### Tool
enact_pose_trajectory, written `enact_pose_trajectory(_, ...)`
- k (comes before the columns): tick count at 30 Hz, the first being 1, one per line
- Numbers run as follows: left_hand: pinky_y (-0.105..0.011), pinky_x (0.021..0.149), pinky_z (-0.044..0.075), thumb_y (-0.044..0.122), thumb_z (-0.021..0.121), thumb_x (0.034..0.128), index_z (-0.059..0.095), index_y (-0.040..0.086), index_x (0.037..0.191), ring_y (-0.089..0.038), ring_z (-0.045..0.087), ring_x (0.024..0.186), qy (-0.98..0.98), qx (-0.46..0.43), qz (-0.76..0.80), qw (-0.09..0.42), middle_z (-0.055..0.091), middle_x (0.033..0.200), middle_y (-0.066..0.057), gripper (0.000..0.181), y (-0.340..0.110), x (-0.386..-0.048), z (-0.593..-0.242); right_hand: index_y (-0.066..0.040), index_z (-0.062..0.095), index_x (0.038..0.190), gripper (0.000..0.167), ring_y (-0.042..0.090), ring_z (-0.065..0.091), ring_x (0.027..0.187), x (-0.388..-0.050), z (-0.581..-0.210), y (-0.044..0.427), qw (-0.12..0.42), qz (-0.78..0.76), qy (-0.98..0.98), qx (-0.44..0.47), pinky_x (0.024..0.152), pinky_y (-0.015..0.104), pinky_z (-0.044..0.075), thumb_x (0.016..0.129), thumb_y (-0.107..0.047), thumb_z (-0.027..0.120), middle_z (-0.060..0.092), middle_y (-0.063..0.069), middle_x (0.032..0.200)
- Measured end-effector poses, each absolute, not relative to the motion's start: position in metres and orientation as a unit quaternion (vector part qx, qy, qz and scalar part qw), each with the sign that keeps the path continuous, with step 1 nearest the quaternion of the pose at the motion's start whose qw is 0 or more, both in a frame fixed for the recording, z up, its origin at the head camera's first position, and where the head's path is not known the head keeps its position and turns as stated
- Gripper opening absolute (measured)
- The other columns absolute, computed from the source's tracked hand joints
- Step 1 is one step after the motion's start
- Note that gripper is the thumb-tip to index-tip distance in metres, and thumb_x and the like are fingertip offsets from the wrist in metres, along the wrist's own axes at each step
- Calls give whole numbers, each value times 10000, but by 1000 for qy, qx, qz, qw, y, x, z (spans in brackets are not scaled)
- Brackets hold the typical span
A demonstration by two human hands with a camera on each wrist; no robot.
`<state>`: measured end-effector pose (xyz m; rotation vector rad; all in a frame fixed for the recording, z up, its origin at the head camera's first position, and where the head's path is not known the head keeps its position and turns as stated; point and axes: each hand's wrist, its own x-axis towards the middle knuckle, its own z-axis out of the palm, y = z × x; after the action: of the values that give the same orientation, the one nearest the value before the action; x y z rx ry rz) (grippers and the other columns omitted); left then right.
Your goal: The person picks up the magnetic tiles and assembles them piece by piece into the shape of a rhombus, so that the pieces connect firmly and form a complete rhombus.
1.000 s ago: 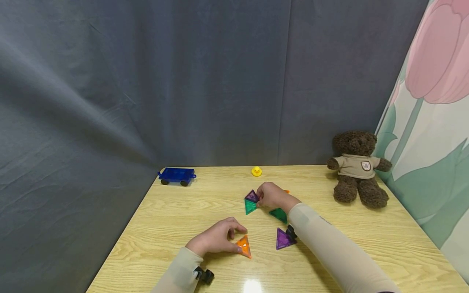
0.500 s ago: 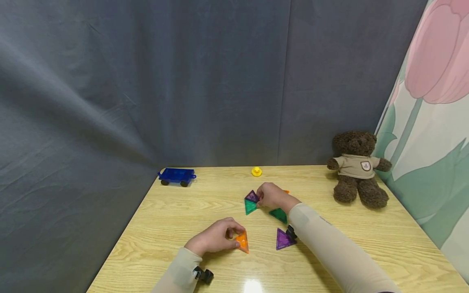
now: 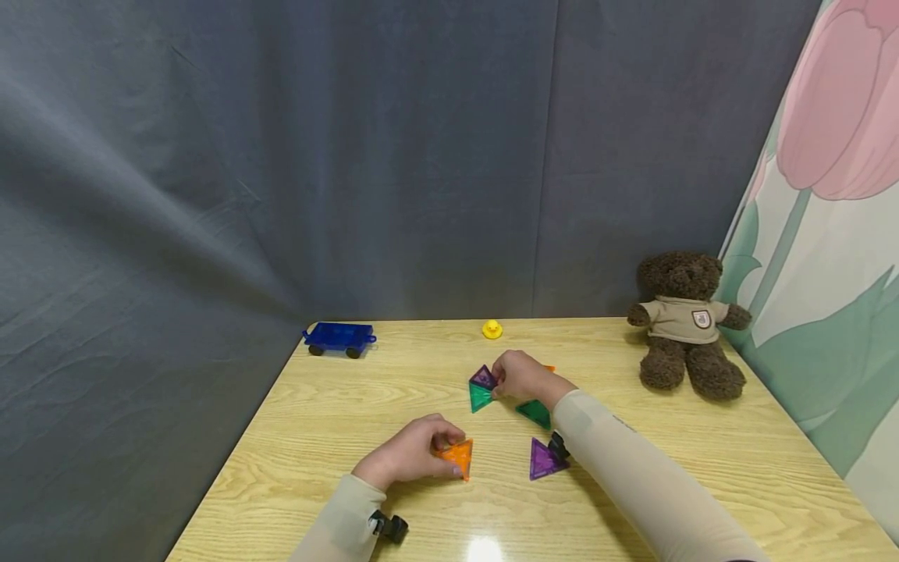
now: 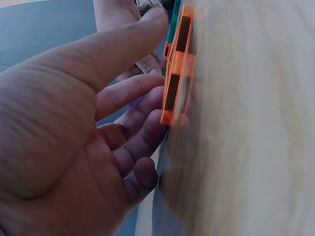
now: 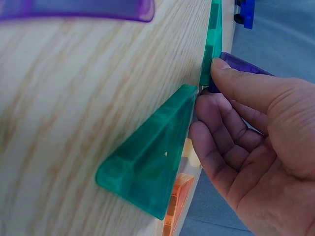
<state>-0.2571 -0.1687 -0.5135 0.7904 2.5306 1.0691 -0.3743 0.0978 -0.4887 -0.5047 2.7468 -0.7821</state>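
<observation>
While both hands (image 3: 413,453) (image 3: 518,375) pinch | left: orange triangle (image 3: 460,454) | right: purple triangle (image 3: 483,378), touching green triangle (image 3: 480,399)

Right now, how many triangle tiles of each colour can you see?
Orange: 2 (near orange tile; far orange tile, mostly hidden in the head view)
Green: 2 (left green tile; right green tile)
Purple: 2 (near purple tile; far purple tile)
Total: 6 tiles

An indoor play corner; home or studio, impossible to tell.
A dark curtain (image 3: 393,156) backs a wood-grain table (image 3: 393,390) bearing a teddy bear (image 3: 681,321), a yellow duck (image 3: 492,330), a blue toy wagon (image 3: 340,337) and coloured triangular tiles (image 3: 545,460), beside a tulip-painted wall (image 3: 829,273).
</observation>
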Motion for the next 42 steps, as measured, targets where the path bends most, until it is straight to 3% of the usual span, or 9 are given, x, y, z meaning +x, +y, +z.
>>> enact_pose_trajectory(4,-265,938,530,319,949,792,714,169,1307,-97,590,1022,877,269,372,147,615,1127,75,586,-166,-256,-512,-127,764,987,187,207,588,787,-374,-488,98,121,-267,940,-174,743,341,522,857,-162,894,653,17,838)
enact_pose_trajectory(20,-287,903,516,403,969,745,750,233,1209,-96,579,960,901,237,345,114,615,1068,112,541,-157,-253,-511,-116,770,1017,192,202,586,795,-373,-487,97,121,-269,939,-178,755,337,522,869,-159,883,651,7,848)
enact_pose_trajectory(31,-293,911,521,302,972,760,707,226,1161,-116,583,981,891,222,375,123,628,1084,101,486,-156,-255,-512,-104,769,1035,200,202,586,801,-372,-485,98,123,-271,937,-182,748,336,518,874,-150,878,650,14,860)
enact_pose_trajectory(42,-263,768,498,205,934,815,647,238,1139,-149,565,877,873,229,412,123,628,1015,57,434,-162,-258,-518,-120,766,1036,208,207,588,821,-373,-487,98,121,-269,938,-181,788,344,534,869,-160,883,649,13,870)
